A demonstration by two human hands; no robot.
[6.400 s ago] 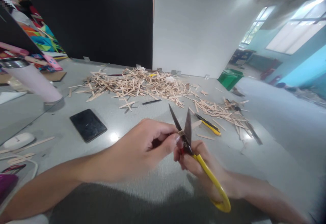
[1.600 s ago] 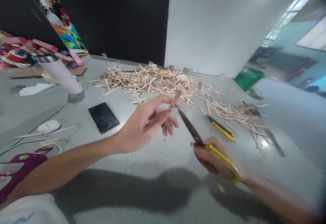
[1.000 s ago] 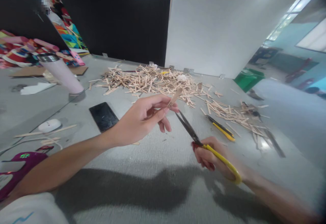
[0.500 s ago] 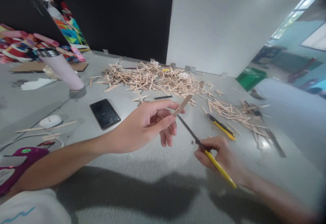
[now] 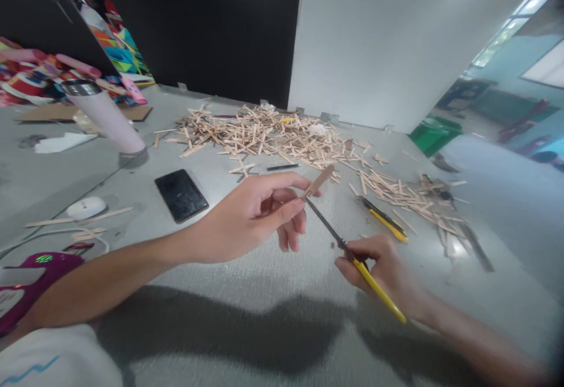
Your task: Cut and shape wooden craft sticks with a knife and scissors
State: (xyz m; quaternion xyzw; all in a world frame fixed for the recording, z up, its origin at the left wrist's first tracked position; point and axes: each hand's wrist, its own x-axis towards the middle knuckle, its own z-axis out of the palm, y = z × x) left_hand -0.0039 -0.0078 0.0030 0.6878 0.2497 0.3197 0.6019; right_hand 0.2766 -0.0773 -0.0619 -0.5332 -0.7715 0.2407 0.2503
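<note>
Between thumb and fingers, my left hand (image 5: 268, 211) pinches a flat wooden craft stick (image 5: 321, 180), its rounded end pointing up and to the right. My right hand (image 5: 379, 269) grips yellow-handled scissors (image 5: 374, 287). Their narrow dark blades reach up and left, with the tips touching or just beside the stick near my left fingertips. Whether the blades are parted around the stick I cannot make out. Both hands are above the grey table (image 5: 247, 305).
A heap of craft sticks (image 5: 259, 134) spreads across the back. To the right lie a yellow utility knife (image 5: 383, 219) and more loose sticks. On the left are a phone (image 5: 180, 195), a white mouse (image 5: 87, 207), a pink tumbler (image 5: 106, 118) and a purple device (image 5: 39, 281).
The stick has turned slightly in my left fingers, its face now looking darker. My right hand and the scissors have barely shifted.
</note>
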